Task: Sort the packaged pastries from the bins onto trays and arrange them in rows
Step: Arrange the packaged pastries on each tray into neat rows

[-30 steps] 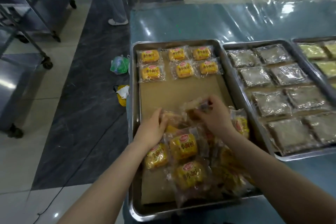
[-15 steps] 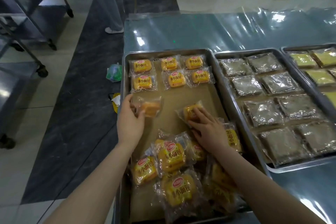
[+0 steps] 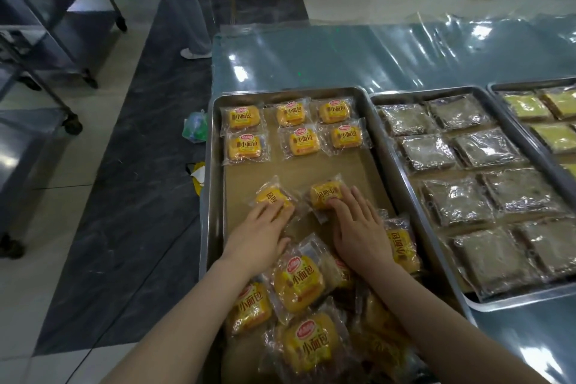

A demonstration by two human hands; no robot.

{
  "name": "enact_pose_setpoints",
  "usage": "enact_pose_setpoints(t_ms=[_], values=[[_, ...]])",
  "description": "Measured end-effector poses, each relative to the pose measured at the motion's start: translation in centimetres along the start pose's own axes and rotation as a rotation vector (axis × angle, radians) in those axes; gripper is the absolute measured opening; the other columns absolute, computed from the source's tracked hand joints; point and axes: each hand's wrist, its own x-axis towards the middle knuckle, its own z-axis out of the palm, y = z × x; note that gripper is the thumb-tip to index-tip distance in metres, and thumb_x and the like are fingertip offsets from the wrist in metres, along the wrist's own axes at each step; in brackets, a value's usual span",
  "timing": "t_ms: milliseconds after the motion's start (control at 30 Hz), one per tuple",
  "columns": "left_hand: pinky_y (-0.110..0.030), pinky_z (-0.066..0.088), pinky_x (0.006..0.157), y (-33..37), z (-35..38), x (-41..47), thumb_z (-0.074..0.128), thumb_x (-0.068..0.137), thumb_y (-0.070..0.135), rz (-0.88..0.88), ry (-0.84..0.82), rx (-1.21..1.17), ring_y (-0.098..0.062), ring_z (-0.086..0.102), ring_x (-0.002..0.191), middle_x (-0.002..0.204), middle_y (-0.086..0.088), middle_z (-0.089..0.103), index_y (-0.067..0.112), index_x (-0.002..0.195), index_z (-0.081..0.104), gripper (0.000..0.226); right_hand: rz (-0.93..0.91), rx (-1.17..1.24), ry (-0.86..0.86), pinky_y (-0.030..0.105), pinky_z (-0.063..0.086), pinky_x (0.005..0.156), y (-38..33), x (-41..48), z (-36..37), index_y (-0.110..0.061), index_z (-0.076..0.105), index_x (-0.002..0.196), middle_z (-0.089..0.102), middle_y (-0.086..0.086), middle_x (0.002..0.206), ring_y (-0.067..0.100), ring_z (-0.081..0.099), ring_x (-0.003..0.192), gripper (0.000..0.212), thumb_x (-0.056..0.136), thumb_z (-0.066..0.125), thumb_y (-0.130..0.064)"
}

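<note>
While each grip lies flat, left hand (image 3: 260, 232) presses left pastry (image 3: 271, 195), right hand (image 3: 358, 229) presses right pastry (image 3: 324, 193).

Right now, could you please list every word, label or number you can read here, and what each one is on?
"小面包": on the yellow bread packets, both the sorted and the loose ones.
Red oval logo on each packet: too blurred to read.
Small print under the name: too small to read.
Grey packets: no text readable.
</note>
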Motion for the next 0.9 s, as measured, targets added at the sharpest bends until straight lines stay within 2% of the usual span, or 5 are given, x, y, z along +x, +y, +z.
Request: enact_pose_setpoints(t_ms=[167,400,533,700,900], values=[[-0.038,0.038,0.102,1.0,0.0,0.3,0.039,0.093,0.051,-0.163,0.039,0.014,-0.023,0.019,0.138,0.157,0.002,0.013,0.023,0.148,0.017,0.065,-0.073,-0.036,-0.125,0.037,0.002,0.116,-0.4,2.0,-0.5,-0.027,0.031,0.142,0.015,0.000,0.159,0.022,0.003,0.147,0.044,0.098,0.038,-0.026],[-0.043,0.027,0.111,0.0,-0.1,0.4,0.031,0.096,0.051,-0.241,0.035,0.038,-0.031,0.013,0.141,0.158,-0.004,0.009,0.027,0.149,0.016,0.061,0.145,0.105,-0.108,0.037,0.048,0.084,-0.4,4.7,-2.3,-0.033,0.043,0.132,0.046,0.007,0.124,0.028,0.049,0.111,0.038,0.094,0.046,-0.037],[-0.039,0.023,0.112,-0.7,-0.5,0.4,0.041,0.096,0.029,-0.258,0.040,-0.001,-0.030,0.011,0.139,0.158,-0.008,0.002,0.028,0.148,0.020,0.057,0.048,0.153,-0.085,0.039,0.040,0.096,0.8,5.5,-2.8,-0.025,0.058,0.117,0.047,0.000,0.133,0.028,0.042,0.122,0.034,0.086,0.053,-0.010],[-0.041,0.035,0.095,-1.1,-1.7,1.2,0.035,0.096,0.039,-0.353,0.092,0.083,-0.030,0.032,0.118,0.136,-0.013,0.038,0.026,0.136,0.041,0.043,0.056,0.216,-0.238,0.037,0.041,0.098,1.7,5.7,-2.9,-0.034,0.057,0.123,0.042,-0.007,0.140,0.022,0.044,0.120,0.047,0.085,0.052,-0.006],[-0.041,0.049,0.089,-1.6,-1.3,1.3,0.043,0.096,0.037,-0.504,0.049,-0.312,-0.027,0.057,0.104,0.128,-0.014,0.052,0.008,0.148,0.003,0.072,0.211,0.218,-0.074,0.027,0.046,0.081,0.8,4.8,-2.1,-0.031,0.049,0.133,0.047,-0.001,0.123,0.016,0.052,0.101,0.044,0.090,0.057,-0.026]])
